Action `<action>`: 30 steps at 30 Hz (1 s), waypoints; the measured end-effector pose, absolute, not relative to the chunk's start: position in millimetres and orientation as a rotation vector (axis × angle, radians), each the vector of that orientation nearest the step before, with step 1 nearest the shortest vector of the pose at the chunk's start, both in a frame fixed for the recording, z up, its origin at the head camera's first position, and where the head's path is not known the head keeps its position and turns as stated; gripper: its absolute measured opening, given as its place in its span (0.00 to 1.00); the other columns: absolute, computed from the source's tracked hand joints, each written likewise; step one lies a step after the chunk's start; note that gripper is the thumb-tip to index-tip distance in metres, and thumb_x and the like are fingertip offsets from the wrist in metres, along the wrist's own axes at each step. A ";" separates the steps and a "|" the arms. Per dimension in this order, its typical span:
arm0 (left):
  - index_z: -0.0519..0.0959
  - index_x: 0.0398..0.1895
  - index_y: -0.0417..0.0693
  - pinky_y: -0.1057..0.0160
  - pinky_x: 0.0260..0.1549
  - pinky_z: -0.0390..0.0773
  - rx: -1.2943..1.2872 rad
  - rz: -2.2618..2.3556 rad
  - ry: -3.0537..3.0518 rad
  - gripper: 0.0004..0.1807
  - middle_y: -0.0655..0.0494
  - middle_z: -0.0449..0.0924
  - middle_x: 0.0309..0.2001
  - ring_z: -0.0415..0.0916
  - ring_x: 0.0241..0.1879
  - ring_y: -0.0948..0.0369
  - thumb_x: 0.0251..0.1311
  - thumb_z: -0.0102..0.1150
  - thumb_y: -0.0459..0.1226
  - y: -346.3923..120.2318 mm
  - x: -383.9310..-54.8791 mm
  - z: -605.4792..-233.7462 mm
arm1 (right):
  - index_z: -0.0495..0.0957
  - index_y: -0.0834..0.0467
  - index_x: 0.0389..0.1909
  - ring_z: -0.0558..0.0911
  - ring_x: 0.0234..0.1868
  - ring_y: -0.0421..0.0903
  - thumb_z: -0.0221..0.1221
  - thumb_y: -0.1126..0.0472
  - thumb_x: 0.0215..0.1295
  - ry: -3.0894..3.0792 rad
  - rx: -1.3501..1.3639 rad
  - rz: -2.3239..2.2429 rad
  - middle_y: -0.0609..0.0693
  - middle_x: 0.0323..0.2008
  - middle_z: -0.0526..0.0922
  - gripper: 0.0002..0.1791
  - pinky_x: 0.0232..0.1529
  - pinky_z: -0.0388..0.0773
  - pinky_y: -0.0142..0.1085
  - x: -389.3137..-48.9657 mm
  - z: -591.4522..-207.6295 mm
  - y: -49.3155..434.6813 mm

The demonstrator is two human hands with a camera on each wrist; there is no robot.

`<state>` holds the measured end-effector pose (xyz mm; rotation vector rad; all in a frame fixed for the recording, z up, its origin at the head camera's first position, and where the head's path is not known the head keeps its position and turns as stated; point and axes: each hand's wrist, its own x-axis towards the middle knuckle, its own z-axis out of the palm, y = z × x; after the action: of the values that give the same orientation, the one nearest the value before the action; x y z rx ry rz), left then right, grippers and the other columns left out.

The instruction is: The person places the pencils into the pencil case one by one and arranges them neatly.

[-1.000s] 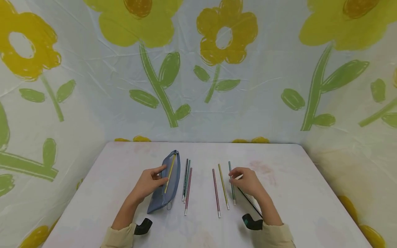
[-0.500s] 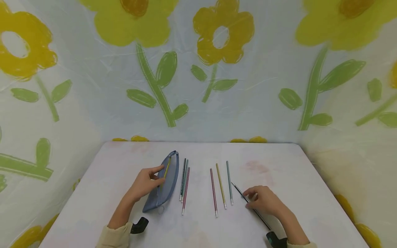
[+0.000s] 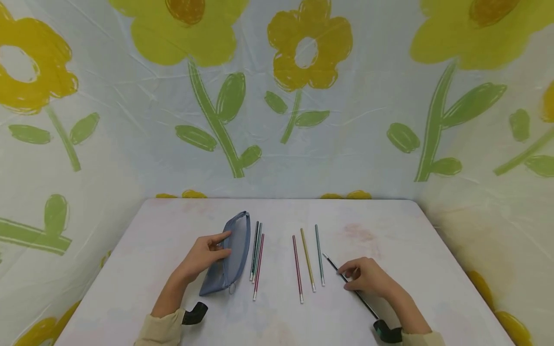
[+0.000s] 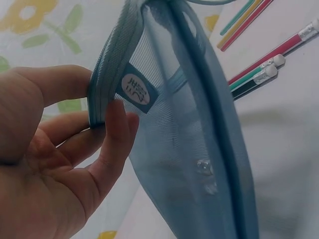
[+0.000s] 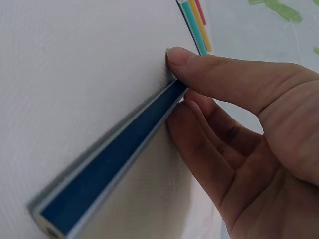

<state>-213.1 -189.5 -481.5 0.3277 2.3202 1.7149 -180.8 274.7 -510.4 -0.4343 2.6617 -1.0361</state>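
My left hand (image 3: 203,255) pinches the near rim of a blue mesh pencil case (image 3: 237,254); its mouth gapes. A label tag (image 4: 135,90) shows inside, and pale pencil ends (image 4: 205,168) show faintly through the mesh in the left wrist view. On the right, my right hand (image 3: 367,278) pinches a dark blue pencil (image 5: 112,159) between thumb and fingers. This pencil lies slanted on the table, its eraser end pointing away and to the left. Part of it is hidden under the fingers.
Right of the case, a dark pencil (image 3: 255,240), a green pencil (image 3: 258,252) and a red pencil (image 3: 258,269) lie close together. Nearer my right hand lie another red pencil (image 3: 297,269), a yellow pencil (image 3: 308,259) and a teal pencil (image 3: 319,254). Flowered cloth (image 3: 359,125) surrounds the table.
My right hand has moved right and nearer from beside the teal pencil and now holds the dark blue one. The yellow pencil seen in the case's mouth has slipped from sight.
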 end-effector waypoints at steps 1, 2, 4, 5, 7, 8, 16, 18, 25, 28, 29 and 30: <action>0.66 0.69 0.37 0.59 0.36 0.78 0.324 1.714 2.317 0.34 0.34 0.79 0.45 0.77 0.36 0.52 0.61 0.64 0.36 -189.6 -213.1 -481.5 | 0.86 0.54 0.38 0.75 0.31 0.44 0.75 0.66 0.46 2.661 -0.433 -1.040 0.45 0.31 0.78 0.16 0.27 0.75 0.34 -181.2 -510.2 274.6; 0.66 0.69 0.37 0.58 0.36 0.78 0.321 1.712 2.314 0.34 0.34 0.80 0.43 0.77 0.36 0.53 0.61 0.65 0.36 -189.7 -213.3 -481.7 | 0.86 0.54 0.38 0.75 0.30 0.44 0.75 0.67 0.46 2.660 -0.435 -1.041 0.46 0.31 0.79 0.16 0.27 0.75 0.34 -181.7 -510.0 274.3; 0.66 0.70 0.38 0.57 0.35 0.78 0.316 1.701 2.315 0.34 0.36 0.80 0.39 0.77 0.35 0.55 0.61 0.65 0.37 -189.7 -213.9 -482.4 | 0.86 0.55 0.38 0.76 0.30 0.45 0.74 0.68 0.46 2.649 -0.450 -1.052 0.46 0.31 0.79 0.16 0.27 0.75 0.34 -182.3 -508.4 273.1; 0.66 0.70 0.38 0.56 0.35 0.78 0.316 1.699 2.315 0.34 0.37 0.80 0.38 0.76 0.34 0.56 0.61 0.65 0.37 -189.7 -214.3 -482.9 | 0.86 0.55 0.38 0.76 0.30 0.45 0.73 0.69 0.46 2.646 -0.460 -1.056 0.46 0.31 0.79 0.16 0.27 0.75 0.34 -183.0 -508.1 272.4; 0.66 0.70 0.39 0.57 0.34 0.78 0.311 1.697 2.318 0.34 0.39 0.81 0.37 0.76 0.33 0.57 0.61 0.65 0.37 -189.1 -215.3 -484.3 | 0.86 0.55 0.37 0.75 0.30 0.45 0.72 0.71 0.46 2.646 -0.482 -1.060 0.46 0.30 0.79 0.15 0.27 0.75 0.34 -184.2 -507.4 271.0; 0.66 0.69 0.40 0.57 0.33 0.77 0.313 1.695 2.321 0.33 0.40 0.80 0.35 0.75 0.32 0.57 0.61 0.65 0.37 -188.6 -215.8 -485.0 | 0.86 0.56 0.37 0.75 0.29 0.44 0.72 0.72 0.46 2.645 -0.495 -1.063 0.46 0.29 0.78 0.15 0.26 0.74 0.34 -184.8 -507.2 270.7; 0.67 0.69 0.39 0.55 0.31 0.77 0.325 1.686 2.306 0.33 0.47 0.80 0.29 0.74 0.30 0.56 0.62 0.64 0.35 -184.6 -214.6 -490.7 | 0.85 0.60 0.40 0.74 0.30 0.45 0.67 0.75 0.47 2.548 -0.437 -1.246 0.52 0.30 0.76 0.17 0.26 0.73 0.34 -185.4 -502.2 260.0; 0.67 0.69 0.38 0.55 0.32 0.78 0.334 1.688 2.299 0.33 0.47 0.81 0.30 0.75 0.31 0.54 0.61 0.64 0.35 -183.7 -214.1 -491.4 | 0.84 0.62 0.43 0.75 0.32 0.48 0.65 0.75 0.49 2.514 -0.388 -1.336 0.53 0.31 0.76 0.17 0.28 0.75 0.35 -185.8 -497.1 250.3; 0.67 0.69 0.39 0.56 0.32 0.77 0.345 1.680 2.315 0.34 0.49 0.80 0.30 0.74 0.31 0.55 0.61 0.65 0.38 -183.1 -214.0 -491.7 | 0.83 0.64 0.47 0.74 0.32 0.48 0.62 0.73 0.59 2.522 -0.386 -1.474 0.52 0.32 0.78 0.14 0.30 0.74 0.35 -191.9 -478.9 209.6; 0.67 0.69 0.39 0.56 0.32 0.77 0.352 1.682 2.321 0.34 0.49 0.80 0.30 0.75 0.31 0.56 0.61 0.66 0.38 -183.3 -214.6 -492.0 | 0.83 0.63 0.47 0.73 0.32 0.47 0.61 0.73 0.60 2.542 -0.433 -1.483 0.52 0.32 0.78 0.15 0.30 0.72 0.34 -193.7 -479.7 195.7; 0.67 0.69 0.39 0.56 0.32 0.77 0.351 1.684 2.319 0.34 0.49 0.79 0.29 0.74 0.31 0.57 0.60 0.66 0.38 -183.1 -214.7 -492.3 | 0.83 0.63 0.48 0.74 0.31 0.47 0.61 0.73 0.60 2.536 -0.432 -1.497 0.52 0.32 0.78 0.15 0.29 0.72 0.33 -193.9 -480.8 191.3; 0.67 0.69 0.39 0.57 0.31 0.77 0.348 1.682 2.319 0.34 0.49 0.79 0.29 0.74 0.30 0.57 0.60 0.66 0.38 -182.8 -214.6 -492.6 | 0.83 0.63 0.48 0.74 0.31 0.47 0.61 0.73 0.59 2.530 -0.424 -1.511 0.52 0.32 0.78 0.15 0.29 0.72 0.33 -193.8 -481.7 186.9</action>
<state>-214.6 -182.8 -492.6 0.3480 2.3189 1.6816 -193.8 186.9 -481.7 -0.4239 2.5302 -1.5111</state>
